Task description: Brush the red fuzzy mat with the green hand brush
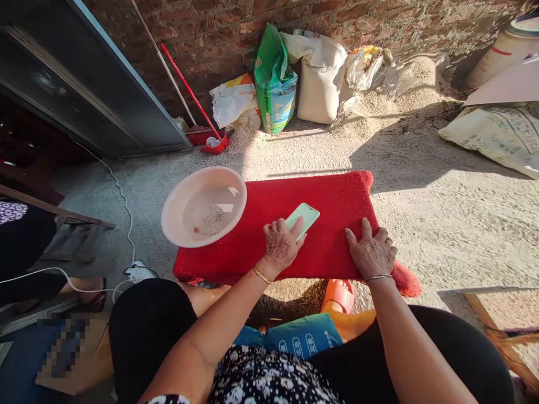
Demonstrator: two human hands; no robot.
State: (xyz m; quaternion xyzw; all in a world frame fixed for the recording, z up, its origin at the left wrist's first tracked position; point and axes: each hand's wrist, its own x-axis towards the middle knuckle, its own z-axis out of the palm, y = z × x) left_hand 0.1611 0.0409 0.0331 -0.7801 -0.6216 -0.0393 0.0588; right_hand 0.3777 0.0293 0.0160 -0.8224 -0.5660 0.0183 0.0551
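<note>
My left hand (281, 241) is closed around the near end of a pale green flat oblong (309, 215) with rounded corners and a small slot near its far end. One finger lies along its top; its underside is hidden against a red plush cloth (328, 193). The cloth covers a low bench-like surface in front of my knees and hangs over its edges. My right hand (373, 249) lies flat on the cloth's right end, fingers spread, holding nothing. Left of the cloth's middle, a pale pink basin (173, 224) holds water and rests partly over the cloth.
A red dustpan (217, 145) and long handles lean by the dark door. Against the brick wall stand a green sack (275, 84), a white sack (322, 78) and heaped grain or sand. A white cable (125, 196) runs along the floor at left. Another person's foot (86, 284) shows there.
</note>
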